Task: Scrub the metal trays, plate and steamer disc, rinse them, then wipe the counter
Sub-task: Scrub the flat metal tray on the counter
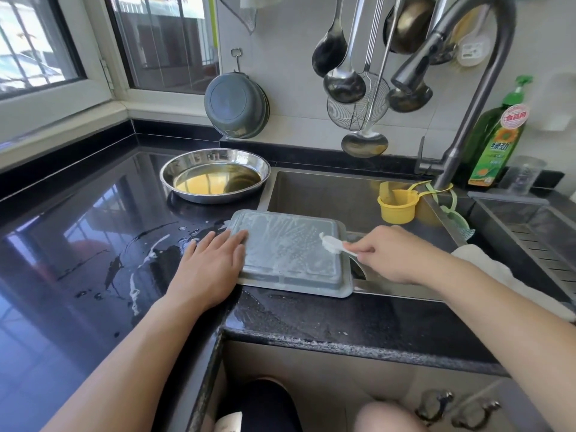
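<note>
The left hand (209, 269) is pressing flat on the upturned rectangular metal tray (290, 260) while the right hand (386, 254) is pinching a white scrub brush (332, 244); overlapping strokes toward the unsoaped corners would probably serve best.

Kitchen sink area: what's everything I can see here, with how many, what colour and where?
Tray: one, grey, soapy, upside down across the sink's left front edge.
Brush: one, white, on the tray.
Plate: one, steel, round, on the counter left of the sink.
Counter: black, wet, with foam streaks.
Sink: steel.
Cup: one, yellow, in the sink.
Tap: one, grey.
Soap bottle: one, green, behind the tap.
Ladles: several, hanging on the wall.
Basins: grey, hanging.
Left hand: flat on the tray's edge.
Right hand: grips the brush.
</note>
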